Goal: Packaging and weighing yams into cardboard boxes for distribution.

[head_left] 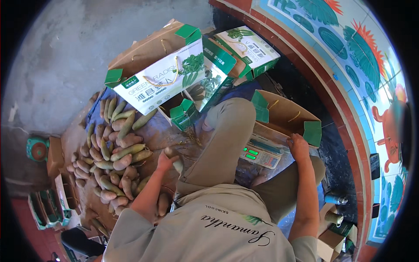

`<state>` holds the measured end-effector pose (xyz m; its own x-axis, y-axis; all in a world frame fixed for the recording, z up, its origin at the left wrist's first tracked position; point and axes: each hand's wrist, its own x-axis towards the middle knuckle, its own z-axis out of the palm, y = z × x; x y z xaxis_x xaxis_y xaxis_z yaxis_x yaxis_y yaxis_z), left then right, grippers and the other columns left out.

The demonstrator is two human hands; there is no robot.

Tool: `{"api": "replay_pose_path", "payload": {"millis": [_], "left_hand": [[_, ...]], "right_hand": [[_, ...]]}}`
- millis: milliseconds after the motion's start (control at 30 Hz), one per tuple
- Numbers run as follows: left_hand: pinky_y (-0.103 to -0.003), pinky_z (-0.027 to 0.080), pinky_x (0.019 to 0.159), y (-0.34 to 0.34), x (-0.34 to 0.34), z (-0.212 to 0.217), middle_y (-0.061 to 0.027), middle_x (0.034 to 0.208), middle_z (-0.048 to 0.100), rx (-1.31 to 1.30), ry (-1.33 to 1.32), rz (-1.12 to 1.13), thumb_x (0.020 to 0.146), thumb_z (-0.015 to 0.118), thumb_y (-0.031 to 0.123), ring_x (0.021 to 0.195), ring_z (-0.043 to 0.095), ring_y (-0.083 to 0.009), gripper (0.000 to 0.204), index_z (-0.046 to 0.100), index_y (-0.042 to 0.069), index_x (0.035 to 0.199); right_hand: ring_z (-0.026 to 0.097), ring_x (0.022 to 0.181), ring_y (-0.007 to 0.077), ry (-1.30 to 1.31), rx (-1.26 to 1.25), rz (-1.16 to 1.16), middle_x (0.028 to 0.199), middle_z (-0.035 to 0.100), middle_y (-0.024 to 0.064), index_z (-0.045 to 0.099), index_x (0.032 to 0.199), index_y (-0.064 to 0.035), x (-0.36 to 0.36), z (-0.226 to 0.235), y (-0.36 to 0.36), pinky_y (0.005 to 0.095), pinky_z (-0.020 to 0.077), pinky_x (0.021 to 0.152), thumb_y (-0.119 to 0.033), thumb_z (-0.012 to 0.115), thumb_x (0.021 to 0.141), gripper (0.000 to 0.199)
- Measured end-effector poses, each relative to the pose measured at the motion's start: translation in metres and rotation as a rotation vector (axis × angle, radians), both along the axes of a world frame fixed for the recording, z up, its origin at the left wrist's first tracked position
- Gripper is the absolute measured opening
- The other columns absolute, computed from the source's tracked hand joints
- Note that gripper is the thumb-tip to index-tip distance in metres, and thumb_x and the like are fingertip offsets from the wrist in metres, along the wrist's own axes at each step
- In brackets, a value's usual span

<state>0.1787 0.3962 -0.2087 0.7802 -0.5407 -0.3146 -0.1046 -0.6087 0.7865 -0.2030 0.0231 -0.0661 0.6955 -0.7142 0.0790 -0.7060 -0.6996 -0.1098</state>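
Grey concrete floor [56,56] fills the upper left, and a red-bordered tiled wall with leaf patterns [349,48] curves down the right side. You're crouched low, knees up in khaki trousers, and your left hand [168,160] is closed around one radish [176,160], pale and stubby, held just off the edge of the big heap of green-and-brown radishes [115,153] spread over a dark cloth to your left. Your right hand [298,146] is out on the other side, fingers clamped on the near rim of an open brown carton with green flaps [288,115]. That carton sits right on a small electronic scale [261,153], its green display lit and facing you. Ahead of your knees stand more gift boxes: a white-and-green one with a rope handle [159,72] tipped on its side, a second box [214,74] wedged just behind it, and a third [253,50] further back by the wall. Off at the far left there's a teal round object [37,148] beside a stack of flat cardboard [55,155]; it looks like another scale, though the rim distortion makes that hard to confirm. Two cans [336,207] stand near your right elbow.
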Motion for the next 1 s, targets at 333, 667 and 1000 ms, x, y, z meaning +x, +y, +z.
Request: {"api": "replay_pose_path", "payload": {"millis": [333,667,1000], "left_hand": [[-0.031,0.045,0.08,-0.12,-0.002,0.183,-0.0099,0.099,0.058,-0.514,-0.395,-0.068,0.066,0.073,0.007,0.09,0.056,-0.0171,0.049,0.049,0.002,0.109],[-0.034,0.042,0.089,-0.221,-0.084,0.288,-0.0126,0.113,0.054,-0.923,-0.515,-0.482,0.061,0.075,0.004,0.103,0.053,-0.0236,0.059,0.048,0.004,0.114],[-0.038,0.043,0.088,-0.292,-0.171,0.244,-0.0136,0.111,0.054,-0.628,-0.437,-1.001,0.063,0.074,0.016,0.102,0.053,-0.032,0.058,0.047,0.008,0.114]], "right_hand": [[0.057,0.082,0.0305,-0.12,0.003,0.018,0.081,0.058,0.0133,0.058,0.083,-0.004,0.002,-0.004,0.0,0.0404,0.0463,0.072,-0.016,0.061,0.073,0.016],[0.058,0.082,0.0308,-0.096,0.023,0.007,0.082,0.059,0.0137,0.056,0.078,-0.0035,0.0,-0.006,-0.005,0.0418,0.0468,0.071,-0.015,0.06,0.073,0.013],[0.058,0.083,0.0309,-0.171,0.033,0.017,0.083,0.059,0.0136,0.057,0.081,-0.004,-0.005,-0.012,-0.007,0.0414,0.0475,0.071,-0.012,0.06,0.071,0.013]]}}
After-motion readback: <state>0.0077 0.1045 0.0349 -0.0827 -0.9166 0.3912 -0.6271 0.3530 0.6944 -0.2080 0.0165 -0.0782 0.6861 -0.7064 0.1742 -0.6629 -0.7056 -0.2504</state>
